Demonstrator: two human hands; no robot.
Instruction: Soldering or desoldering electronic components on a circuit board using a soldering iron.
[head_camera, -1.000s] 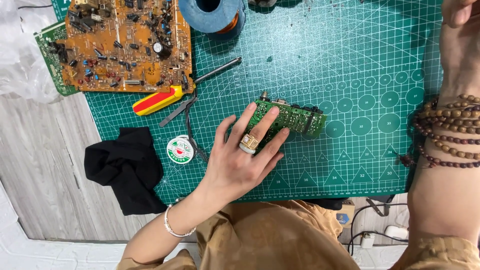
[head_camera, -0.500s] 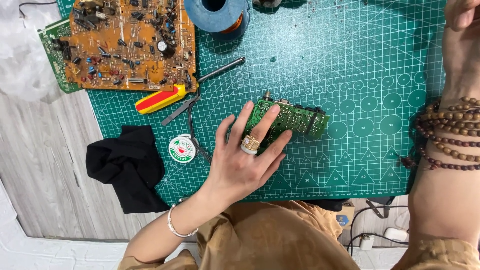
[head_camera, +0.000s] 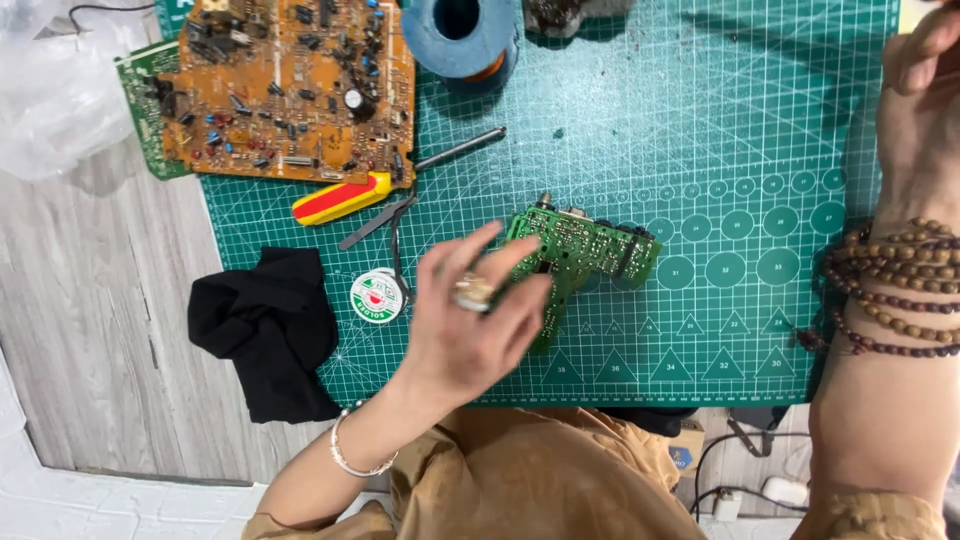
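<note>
A small green L-shaped circuit board (head_camera: 590, 250) lies flat on the green cutting mat (head_camera: 700, 110). My left hand (head_camera: 475, 320), blurred by motion and wearing a ring and a thin bracelet, hovers over the board's left end with fingers spread, fingertips touching or just above it. My right hand (head_camera: 920, 110) is raised at the right edge above the mat, its fingers curled and partly cut off; several strands of wooden beads (head_camera: 890, 290) wrap that wrist.
A large orange circuit board (head_camera: 290, 90) sits at the mat's top left over a green board (head_camera: 140, 100). Nearby are a red-and-yellow screwdriver (head_camera: 340, 198), a blue spool (head_camera: 460, 35), a small round white reel (head_camera: 377, 296), a black cloth (head_camera: 265, 330) and a plastic bag (head_camera: 50, 90).
My left hand lay flat on the small green board; now it has lifted and drawn back towards me. The board has turned over and shows its flat face.
</note>
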